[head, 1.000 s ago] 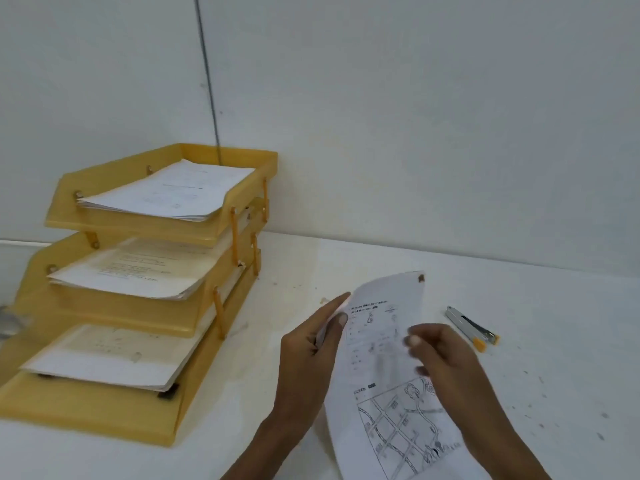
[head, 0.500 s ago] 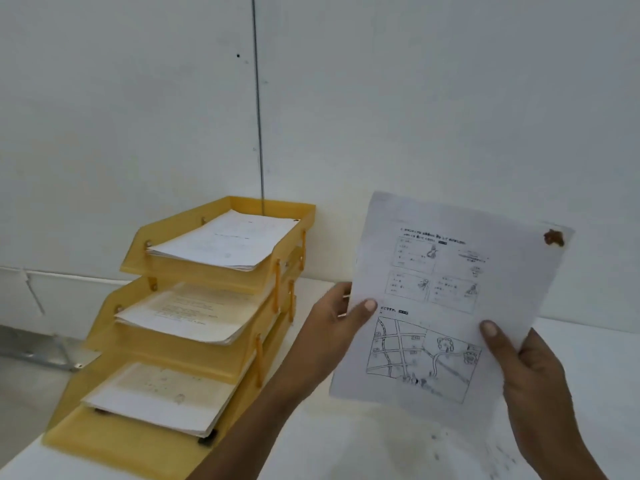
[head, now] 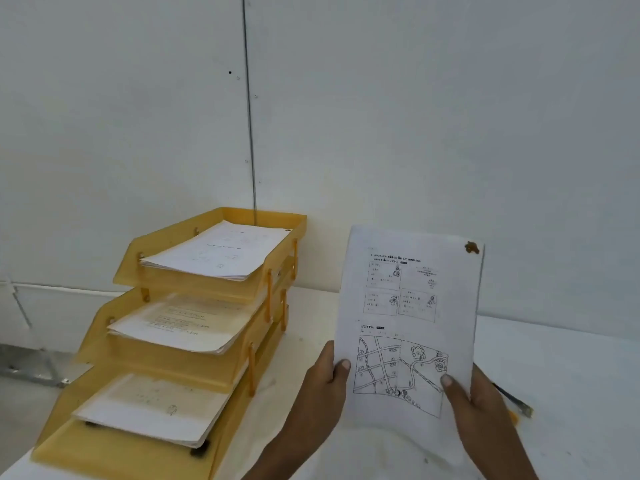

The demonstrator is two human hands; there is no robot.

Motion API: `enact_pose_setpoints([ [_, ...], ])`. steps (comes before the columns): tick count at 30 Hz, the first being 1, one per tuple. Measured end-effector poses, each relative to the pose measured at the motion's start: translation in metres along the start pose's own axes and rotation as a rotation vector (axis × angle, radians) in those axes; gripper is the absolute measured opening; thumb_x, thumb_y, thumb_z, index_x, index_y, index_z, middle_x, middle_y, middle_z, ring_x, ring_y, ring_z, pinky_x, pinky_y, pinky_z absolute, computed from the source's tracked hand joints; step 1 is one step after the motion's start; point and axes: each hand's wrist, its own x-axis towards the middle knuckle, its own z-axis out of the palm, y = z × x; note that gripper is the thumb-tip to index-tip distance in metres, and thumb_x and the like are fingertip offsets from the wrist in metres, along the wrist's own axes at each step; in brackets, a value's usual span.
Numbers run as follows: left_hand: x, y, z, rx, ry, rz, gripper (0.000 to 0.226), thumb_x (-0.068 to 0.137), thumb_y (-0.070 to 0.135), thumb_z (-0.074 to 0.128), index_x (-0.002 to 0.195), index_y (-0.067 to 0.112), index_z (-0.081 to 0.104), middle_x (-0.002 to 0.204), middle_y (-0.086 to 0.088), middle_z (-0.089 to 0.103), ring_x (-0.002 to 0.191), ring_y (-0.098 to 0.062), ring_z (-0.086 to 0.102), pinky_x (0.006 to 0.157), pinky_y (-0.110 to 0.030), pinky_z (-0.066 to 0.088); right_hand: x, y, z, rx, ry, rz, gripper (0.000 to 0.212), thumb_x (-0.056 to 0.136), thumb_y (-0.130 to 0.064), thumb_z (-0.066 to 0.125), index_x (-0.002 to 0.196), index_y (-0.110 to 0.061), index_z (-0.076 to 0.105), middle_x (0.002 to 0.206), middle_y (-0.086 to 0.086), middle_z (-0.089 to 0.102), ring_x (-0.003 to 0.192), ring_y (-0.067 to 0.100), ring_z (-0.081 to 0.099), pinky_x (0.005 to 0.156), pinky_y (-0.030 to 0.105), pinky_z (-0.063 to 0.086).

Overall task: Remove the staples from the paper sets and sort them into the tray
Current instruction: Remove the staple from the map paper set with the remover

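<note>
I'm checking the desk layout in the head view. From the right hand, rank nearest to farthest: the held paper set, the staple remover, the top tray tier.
1. Paper set, gripped in the right hand.
2. Staple remover, on the table just right of that hand.
3. Top tray tier, far left by the wall.

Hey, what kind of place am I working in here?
Probably an office or paperwork desk. A yellow three-tier letter tray stacked with papers stands on a white table against a plain wall, and both hands hold up a printed worksheet with a rusty mark at its corner.
</note>
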Motion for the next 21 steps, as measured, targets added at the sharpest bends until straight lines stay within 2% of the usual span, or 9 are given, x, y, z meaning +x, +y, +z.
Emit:
enact_pose_setpoints([
  [3,0.004,0.033,-0.033,0.026,0.026,0.018,0.027,0.108,0.016,0.042,0.124,0.028,0.06,0.119,0.013,0.073,0.103,-0.003,0.071,0.085,-0.026,0.061,0.007,-0.031,-0.002,0.056,-0.001,0.045,0.029,0.097,0.0,0.06,0.105,-0.026,0.069,0.1,-0.005,0.076,0.101,0.024,0.069,0.085,0.032,0.052],
  [5,0.005,0.057,-0.064,0.025,0.044,0.027,0.031,0.106,0.016,0.045,0.125,0.035,0.061,0.116,0.014,0.075,0.099,-0.007,0.074,0.083,-0.033,0.063,0.008,-0.06,0.002,0.172,-0.119,0.134,0.023,0.098,-0.007,0.059,0.108,-0.024,0.071,0.105,0.001,0.079,0.1,0.028,0.073,0.093,0.048,0.056],
  [6,0.006,0.068,-0.082,0.016,0.055,0.026,0.033,0.105,0.015,0.047,0.124,0.036,0.062,0.113,0.014,0.077,0.096,-0.009,0.075,0.081,-0.035,0.062,0.007,-0.076,0.009,0.227,-0.22,0.166,0.023,0.099,-0.01,0.058,0.113,-0.024,0.07,0.108,0.0,0.079,0.101,0.028,0.074,0.092,0.051,0.056],
  [10,0.015,0.097,-0.157,0.104,0.192,-0.045,0.022,0.1,0.016,0.052,0.113,0.028,0.067,0.104,0.006,0.079,0.089,-0.021,0.077,0.083,-0.045,0.06,0.003,-0.133,0.05,0.377,-0.587,0.244,0.028,0.102,-0.006,0.049,0.123,-0.017,0.065,0.113,0.005,0.077,0.099,0.031,0.075,0.075,0.05,0.061],
  [13,0.027,0.1,-0.216,0.199,0.279,-0.128,0.014,0.099,0.02,0.058,0.111,0.025,0.065,0.109,-0.006,0.076,0.088,-0.028,0.075,0.085,-0.047,0.061,0.01,-0.163,0.094,0.408,-0.657,0.251,0.033,0.102,0.002,0.043,0.125,-0.013,0.061,0.114,0.006,0.077,0.098,0.032,0.075,0.068,0.049,0.062],
  [15,0.03,0.101,-0.248,0.26,0.294,-0.159,0.031,0.098,0.029,0.064,0.128,0.02,0.057,0.12,-0.008,0.071,0.096,-0.027,0.072,0.088,-0.045,0.059,0.018,-0.18,0.126,0.421,-0.677,0.266,0.035,0.101,0.006,0.041,0.129,-0.008,0.058,0.118,0.008,0.074,0.098,0.034,0.073,0.064,0.046,0.062],
  [18,0.03,0.106,-0.283,0.415,0.203,-0.191,0.081,0.088,0.056,0.067,0.155,0.034,0.028,0.139,-0.005,0.056,0.119,-0.024,0.061,0.088,-0.032,0.051,0.031,-0.203,0.169,0.436,-0.686,0.329,0.041,0.099,0.01,0.039,0.136,-0.003,0.051,0.125,0.013,0.067,0.101,0.037,0.068,0.058,0.041,0.062],
  [19,0.031,0.107,-0.295,0.493,0.136,-0.183,0.088,0.082,0.062,0.068,0.156,0.04,0.026,0.143,-0.003,0.049,0.125,-0.023,0.056,0.087,-0.026,0.051,0.036,-0.211,0.181,0.445,-0.686,0.351,0.043,0.098,0.011,0.038,0.137,-0.002,0.049,0.123,0.015,0.067,0.099,0.037,0.068,0.057,0.04,0.062],
  [21,0.032,0.108,-0.316,0.594,-0.04,-0.14,0.087,0.074,0.068,0.074,0.15,0.047,0.038,0.146,0.005,0.037,0.124,-0.015,0.056,0.081,-0.021,0.059,0.047,-0.221,0.2,0.464,-0.686,0.399,0.042,0.097,0.013,0.035,0.135,-0.001,0.047,0.118,0.019,0.067,0.092,0.04,0.071,0.055,0.039,0.062],
])
